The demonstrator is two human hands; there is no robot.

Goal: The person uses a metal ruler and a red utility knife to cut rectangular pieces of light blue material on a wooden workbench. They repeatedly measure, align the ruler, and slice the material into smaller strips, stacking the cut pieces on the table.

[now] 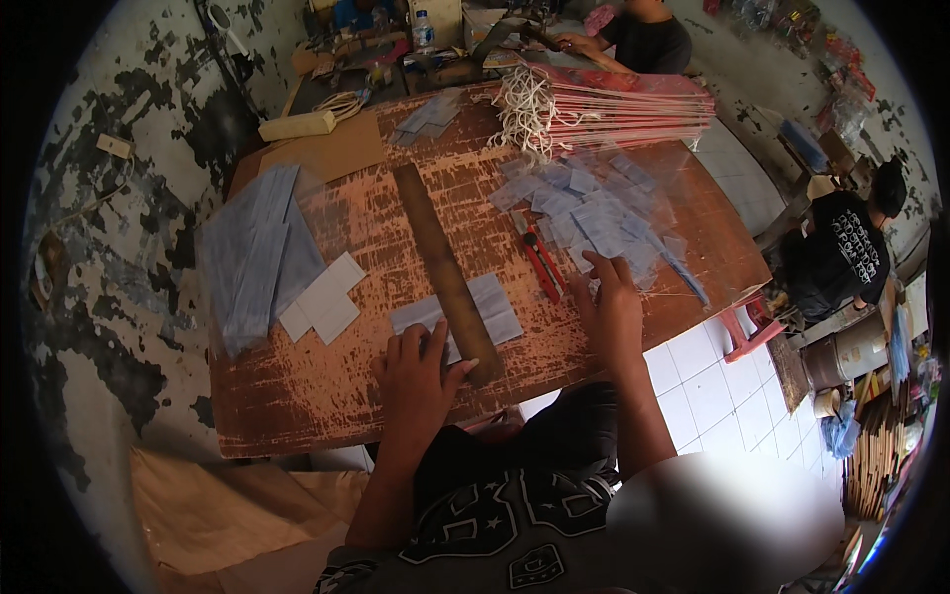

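Note:
My left hand (pixel 418 368) rests with its fingers spread on a light blue sheet (pixel 500 305), its thumb against the near end of a long, flat brown bar (pixel 435 247). The bar lies across the sheet, hiding a strip of it. To the right, my right hand (pixel 614 305) hovers or rests at the near edge of a loose pile of cut blue pieces (pixel 594 213). Its fingers are bent and apart, with nothing visible between them. A red utility knife (pixel 541 265) lies just left of that hand.
Long blue sheets (pixel 255 247) and white rectangular pieces (pixel 334 309) lie on the worn table (pixel 366 233) at left. Red rods with white cords (pixel 614 109) are bundled at the back right. One person (pixel 648 40) sits beyond them, another (pixel 841 243) at far right.

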